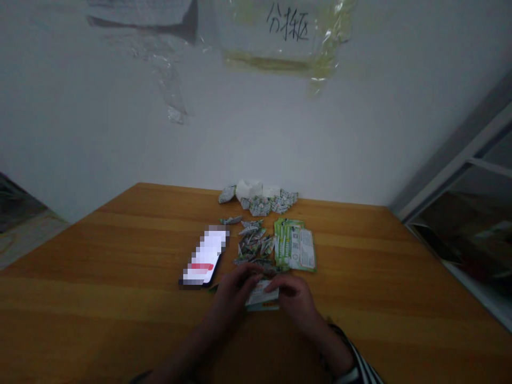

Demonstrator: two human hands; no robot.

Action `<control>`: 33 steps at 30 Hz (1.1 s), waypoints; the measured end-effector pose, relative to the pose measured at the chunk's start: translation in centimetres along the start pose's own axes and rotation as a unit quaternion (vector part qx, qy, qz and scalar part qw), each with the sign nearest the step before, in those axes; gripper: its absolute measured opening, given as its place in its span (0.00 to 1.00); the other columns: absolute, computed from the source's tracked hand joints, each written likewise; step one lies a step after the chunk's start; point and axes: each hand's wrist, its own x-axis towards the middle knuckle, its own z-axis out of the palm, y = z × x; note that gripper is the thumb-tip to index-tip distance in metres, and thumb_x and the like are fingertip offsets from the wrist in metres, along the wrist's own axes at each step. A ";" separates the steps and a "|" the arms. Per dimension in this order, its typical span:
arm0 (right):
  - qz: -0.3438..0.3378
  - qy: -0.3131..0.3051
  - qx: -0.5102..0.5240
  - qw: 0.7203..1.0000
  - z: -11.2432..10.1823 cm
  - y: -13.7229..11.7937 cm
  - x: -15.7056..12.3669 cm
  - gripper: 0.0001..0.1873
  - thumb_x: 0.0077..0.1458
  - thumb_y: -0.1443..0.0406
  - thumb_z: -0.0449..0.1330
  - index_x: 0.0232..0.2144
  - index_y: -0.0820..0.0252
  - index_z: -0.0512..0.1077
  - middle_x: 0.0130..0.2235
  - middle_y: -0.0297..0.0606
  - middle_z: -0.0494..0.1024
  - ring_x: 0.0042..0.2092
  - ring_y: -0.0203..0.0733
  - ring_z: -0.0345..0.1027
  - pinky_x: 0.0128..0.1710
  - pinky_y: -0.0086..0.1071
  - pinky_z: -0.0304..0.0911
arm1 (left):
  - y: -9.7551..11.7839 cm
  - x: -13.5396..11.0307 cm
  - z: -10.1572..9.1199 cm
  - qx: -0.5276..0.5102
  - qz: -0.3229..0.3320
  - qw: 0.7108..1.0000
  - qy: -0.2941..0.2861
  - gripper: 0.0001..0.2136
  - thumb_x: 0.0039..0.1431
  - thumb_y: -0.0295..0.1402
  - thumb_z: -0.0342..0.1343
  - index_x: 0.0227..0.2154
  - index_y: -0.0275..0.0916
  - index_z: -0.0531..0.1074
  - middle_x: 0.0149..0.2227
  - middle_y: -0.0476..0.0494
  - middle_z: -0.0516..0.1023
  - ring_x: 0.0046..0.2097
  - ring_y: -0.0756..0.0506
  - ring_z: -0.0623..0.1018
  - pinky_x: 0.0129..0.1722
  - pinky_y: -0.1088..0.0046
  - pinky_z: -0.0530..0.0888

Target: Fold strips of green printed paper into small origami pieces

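Low in the middle of the head view, a printed white-and-green paper card (pixel 262 298) lies between my hands near the table surface. My left hand (pixel 235 290) has its fingers curled over the card's upper left side. From the right, my right hand (pixel 296 298) pinches at its upper right part, thumb and forefinger close together. Just beyond my fingertips are several small folded paper pieces (pixel 253 245), grey and green with print. To their right sits a loose stack of green-and-white printed cards (pixel 296 248), overlapping one another. Dim light blurs the exact finger contact.
A phone (pixel 206 258) with a lit, pixelated screen lies left of the folded pieces. Crumpled printed paper (pixel 260 205) and white tissue (pixel 248 189) rest by the wall. The wooden table (pixel 120 256) meets a wall (pixel 248 133) with taped signs. A metal-framed rack (pixel 448 176) stands right.
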 end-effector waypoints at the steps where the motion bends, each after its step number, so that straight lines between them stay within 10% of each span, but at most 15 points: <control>1: -0.014 -0.016 -0.012 1.000 -0.2 -0.3 0.0 0.10 0.48 0.72 0.61 0.29 0.56 0.81 0.32 0.37 0.82 0.34 0.38 0.76 0.35 0.28 0.70 | -0.1 0.1 -0.1 -0.005 -0.003 1.000 -0.005 0.07 0.57 0.35 0.55 0.36 0.39 0.75 0.35 0.45 0.80 0.38 0.43 0.78 0.37 0.71 0.72; 11: -0.036 0.005 -0.107 0.994 -1.0 -0.3 -0.2 0.15 0.54 0.70 0.59 0.39 0.50 0.81 0.40 0.39 0.83 0.41 0.45 0.78 0.42 0.37 0.72 | -0.6 0.7 -0.6 -0.092 -0.010 0.995 -0.043 0.15 0.60 0.40 0.53 0.47 0.40 0.70 0.42 0.42 0.77 0.43 0.43 0.76 0.41 0.69 0.73; 20: 0.060 0.021 -0.063 0.996 -0.4 -1.0 -0.6 0.06 0.48 0.67 0.65 0.32 0.54 0.80 0.32 0.37 0.83 0.33 0.44 0.78 0.34 0.33 0.72 | -0.5 0.5 0.0 -0.040 0.007 0.998 -0.055 0.05 0.53 0.33 0.59 0.30 0.37 0.75 0.32 0.43 0.79 0.37 0.43 0.77 0.37 0.71 0.72; 29: 0.096 0.084 -0.036 0.991 -0.4 -0.9 -0.5 0.13 0.47 0.58 0.67 0.22 0.60 0.72 0.22 0.32 0.77 0.24 0.36 0.70 0.25 0.26 0.63 | 0.4 0.0 0.2 -0.014 0.045 0.997 -0.055 0.11 0.50 0.38 0.63 0.36 0.42 0.81 0.39 0.41 0.82 0.44 0.40 0.78 0.46 0.66 0.71; 33: 0.114 0.068 0.001 0.991 -0.1 -1.1 -0.6 0.12 0.50 0.57 0.66 0.33 0.58 0.75 0.28 0.35 0.80 0.30 0.41 0.75 0.31 0.30 0.68 | 0.4 -0.1 0.6 -0.008 -0.007 0.999 -0.033 0.08 0.53 0.37 0.61 0.30 0.39 0.82 0.33 0.42 0.83 0.38 0.42 0.79 0.40 0.68 0.73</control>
